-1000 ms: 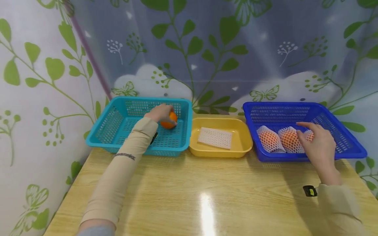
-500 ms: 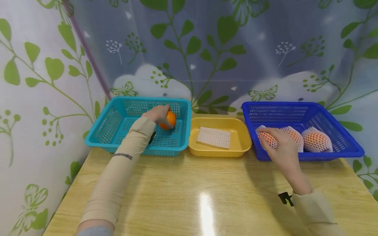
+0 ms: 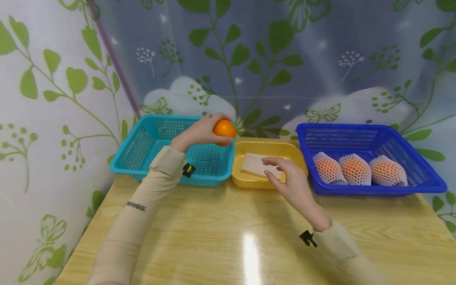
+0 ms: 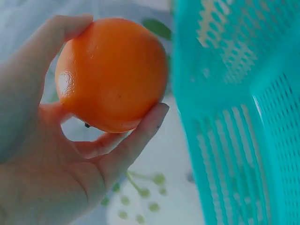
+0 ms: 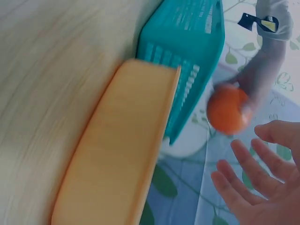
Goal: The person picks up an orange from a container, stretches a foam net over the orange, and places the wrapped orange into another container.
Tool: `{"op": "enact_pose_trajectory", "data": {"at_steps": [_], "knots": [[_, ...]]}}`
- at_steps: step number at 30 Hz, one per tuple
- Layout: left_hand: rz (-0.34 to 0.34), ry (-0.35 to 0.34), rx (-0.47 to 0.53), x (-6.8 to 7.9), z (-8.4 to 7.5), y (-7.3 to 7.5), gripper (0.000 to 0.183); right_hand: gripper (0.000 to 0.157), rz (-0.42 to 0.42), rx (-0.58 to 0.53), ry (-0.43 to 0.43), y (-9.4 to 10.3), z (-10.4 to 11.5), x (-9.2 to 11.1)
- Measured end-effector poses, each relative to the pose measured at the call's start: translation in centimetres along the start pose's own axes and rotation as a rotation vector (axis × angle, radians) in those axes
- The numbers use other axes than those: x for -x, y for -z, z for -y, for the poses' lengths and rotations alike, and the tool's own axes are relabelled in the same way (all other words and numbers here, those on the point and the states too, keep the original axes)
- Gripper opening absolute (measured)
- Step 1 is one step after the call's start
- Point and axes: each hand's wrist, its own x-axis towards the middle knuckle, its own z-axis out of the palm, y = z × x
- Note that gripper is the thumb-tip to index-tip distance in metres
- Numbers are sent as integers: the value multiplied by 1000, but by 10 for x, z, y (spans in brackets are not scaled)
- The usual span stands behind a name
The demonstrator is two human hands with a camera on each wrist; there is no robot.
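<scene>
A smooth, shiny orange (image 3: 224, 132) is held in my left hand (image 3: 201, 132), above the right rim of the teal basket (image 3: 142, 172). In the left wrist view, thumb and fingers curve round the orange (image 4: 115, 75). My right hand (image 3: 293, 182) holds nothing; its fingers are parted over the yellow tray (image 3: 249, 183). Partly behind those fingers, a flat white foam net sleeve (image 3: 253, 163) lies in the tray. In the right wrist view, the relaxed right hand (image 5: 262, 178) is apart from the blurred orange (image 5: 228, 110).
On the right stands a blue basket (image 3: 377, 190) with three orange fruits in white foam nets (image 3: 355, 170) along its front. Both baskets and the tray stand in a row at the back of the wooden table (image 3: 213, 229), before a leaf-patterned curtain (image 3: 263, 95).
My left hand has lifted the orange from inside the teal basket and moved it right. My right hand has travelled left from the netted fruits in the blue basket to the yellow tray.
</scene>
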Motion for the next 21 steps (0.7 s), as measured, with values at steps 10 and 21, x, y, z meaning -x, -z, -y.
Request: {"op": "enact_pose_trajectory", "data": {"at_steps": [10, 21], "knots": [[-123, -133, 50, 22, -59, -38, 77, 49, 157, -540, -307, -24, 17, -15], [-378, -339, -260, 29, -87, -86, 85, 67, 64, -946, -603, -11, 25, -23]]}}
